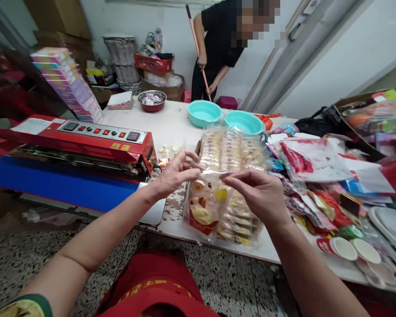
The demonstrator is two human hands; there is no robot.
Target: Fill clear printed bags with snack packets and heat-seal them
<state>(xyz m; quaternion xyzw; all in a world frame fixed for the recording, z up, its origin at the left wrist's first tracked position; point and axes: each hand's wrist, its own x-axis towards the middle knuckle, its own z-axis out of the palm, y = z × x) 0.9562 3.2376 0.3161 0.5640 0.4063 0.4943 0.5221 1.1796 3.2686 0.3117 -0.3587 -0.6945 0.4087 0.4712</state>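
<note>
My left hand and my right hand pinch the top edge of a clear plastic bag, which hangs between them. Inside the bag are small items in yellow, red and white. Behind and beneath it, many clear packets stand in rows in a box on the white table. To the left of my left hand is a red sealing machine with lit switches and a blue belt. A few small loose pieces lie on the table between the machine and the packets.
Two turquoise basins and a metal bowl stand at the table's far side. Beyond it, a person in black holds a long stick. Stacked boxes rise at the left. Mixed packages and paper cups crowd the right.
</note>
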